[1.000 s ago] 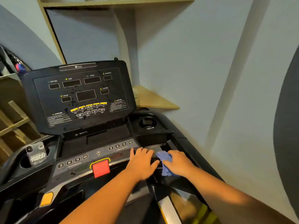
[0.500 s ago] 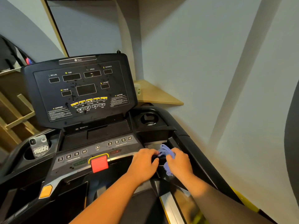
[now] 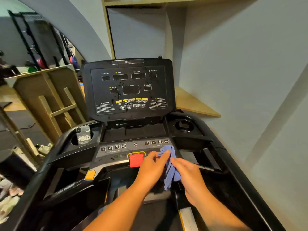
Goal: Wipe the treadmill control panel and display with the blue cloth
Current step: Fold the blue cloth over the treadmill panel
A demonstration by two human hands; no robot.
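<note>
I watch both hands share the blue cloth (image 3: 170, 167) just above the lower control panel (image 3: 116, 153) of the treadmill: my left hand (image 3: 152, 167) pinches the cloth's upper bunch between its fingertips, my right hand (image 3: 187, 172) closes on the hanging folds just beside it. The cloth's top edge overlaps the panel below the right row of number keys (image 3: 156, 142); whether it touches I cannot tell. The red stop button (image 3: 136, 160) sits just left of my left hand. Beyond both hands stands the upright display (image 3: 130, 89), dark and speckled with spots. Far left of my left hand, a phone (image 3: 83, 135) stands in the cup holder (image 3: 74, 140)
</note>
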